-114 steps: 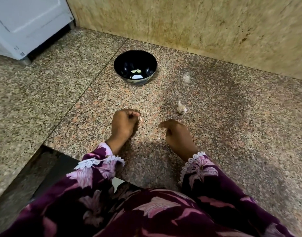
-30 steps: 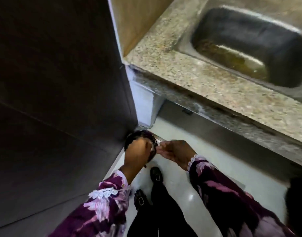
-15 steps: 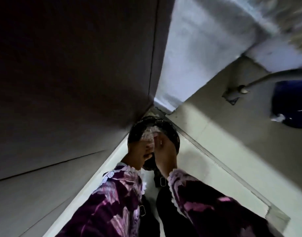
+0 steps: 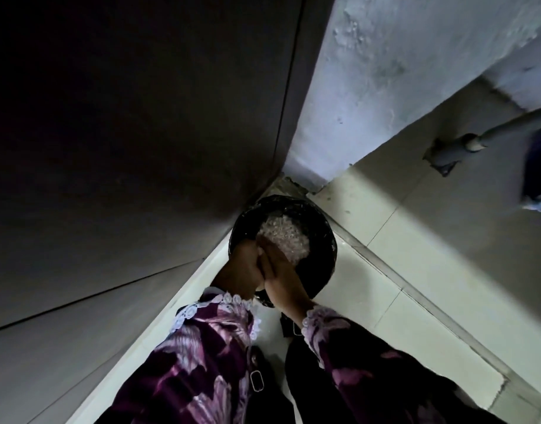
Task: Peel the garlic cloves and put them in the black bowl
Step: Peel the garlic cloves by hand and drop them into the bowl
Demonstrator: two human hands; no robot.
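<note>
Two hands are seen pressed together at the centre of the frame, above a black-lined bin (image 4: 319, 228). The left hand (image 4: 243, 270) and right hand (image 4: 283, 281) are held side by side, fingers (image 4: 270, 255) fairly straight and pointing up-frame over pale peelings (image 4: 286, 235) inside the bin; whether anything is held cannot be told. No garlic or black bowl is visible, so no axis can be given. Purple floral sleeves (image 4: 211, 347) fill the lower frame.

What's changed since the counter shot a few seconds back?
The view left the counter and black bowl for the floor. Both hands, left and right, moved down over a black-lined bin holding pale scraps, palms now together. The hands stayed close together throughout.
</note>
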